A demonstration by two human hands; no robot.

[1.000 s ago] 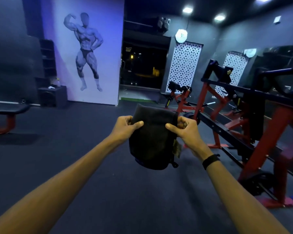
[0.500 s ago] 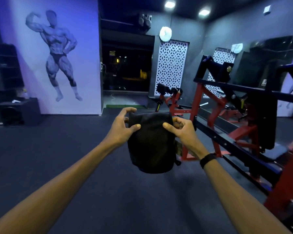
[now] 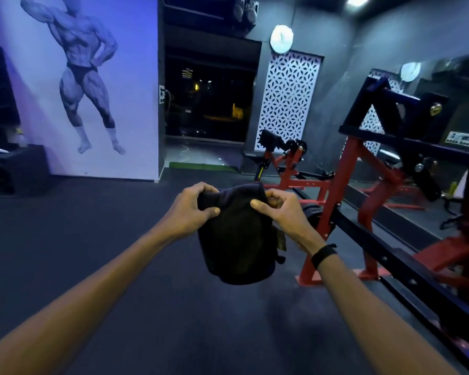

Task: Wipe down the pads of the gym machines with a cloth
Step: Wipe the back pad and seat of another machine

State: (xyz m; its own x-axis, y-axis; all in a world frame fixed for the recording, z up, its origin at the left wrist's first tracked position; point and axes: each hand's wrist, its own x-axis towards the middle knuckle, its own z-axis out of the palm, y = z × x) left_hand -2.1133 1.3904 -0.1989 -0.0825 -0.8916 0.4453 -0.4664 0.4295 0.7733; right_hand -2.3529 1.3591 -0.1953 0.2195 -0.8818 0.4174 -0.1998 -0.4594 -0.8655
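A dark folded cloth [image 3: 237, 239] hangs in front of me at chest height over the gym floor. My left hand [image 3: 191, 209] pinches its upper left edge and my right hand [image 3: 278, 212] pinches its upper right edge; a black band sits on the right wrist. A red and black gym machine [image 3: 363, 185] stands to the right, its frame running toward me. A smaller red machine with a black pad [image 3: 271, 139] stands farther back by the patterned panel.
Dark rubber floor [image 3: 92, 239] stretches out to the left and ahead. A wall mural of a bodybuilder [image 3: 84, 77] fills the far left wall, with a black box [image 3: 19, 166] below it. A dark doorway [image 3: 209, 98] opens straight ahead. Mirrors line the right wall.
The view has swung left and moved closer to the machines. Both hands stay on the cloth's top edge and have bunched it closer together.
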